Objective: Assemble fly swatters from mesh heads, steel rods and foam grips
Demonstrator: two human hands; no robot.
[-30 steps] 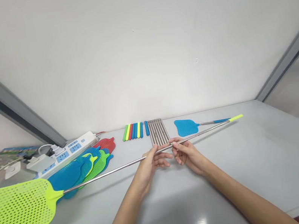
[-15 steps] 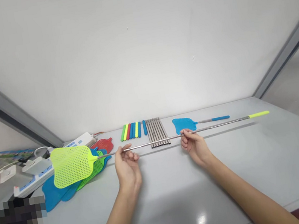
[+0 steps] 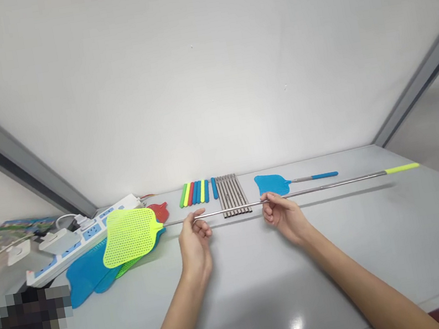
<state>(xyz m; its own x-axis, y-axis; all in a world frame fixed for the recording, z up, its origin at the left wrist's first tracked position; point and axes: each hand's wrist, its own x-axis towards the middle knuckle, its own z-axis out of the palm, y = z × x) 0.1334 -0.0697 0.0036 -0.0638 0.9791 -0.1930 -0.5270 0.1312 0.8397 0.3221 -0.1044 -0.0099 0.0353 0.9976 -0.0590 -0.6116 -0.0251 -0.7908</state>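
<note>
A yellow fly swatter [image 3: 130, 237] with a long, extended metal rod spans the view, its perforated head at the left and its yellow grip at the far right. My left hand [image 3: 195, 241] pinches the rod a little right of the head. Further right, my right hand [image 3: 285, 215] pinches the same rod between thumb and fingers. Behind the rod lie several metal telescopic rods [image 3: 233, 193] side by side, and several coloured grip sleeves [image 3: 194, 193] to their left. A blue fly swatter [image 3: 272, 184], with its rod much shorter, lies behind my right hand.
Blue swatter heads [image 3: 86, 274] overlap with a green one under the yellow head, and a red head [image 3: 161, 212] lies behind. A white power strip [image 3: 84, 240] with plugged-in adapters runs along the left. The white wall [image 3: 205, 77] bounds the grey table [image 3: 243, 306].
The yellow swatter has shifted to the right, its head and grip both further right. My left hand is slightly further right; my right hand is slightly further left along the rod.
</note>
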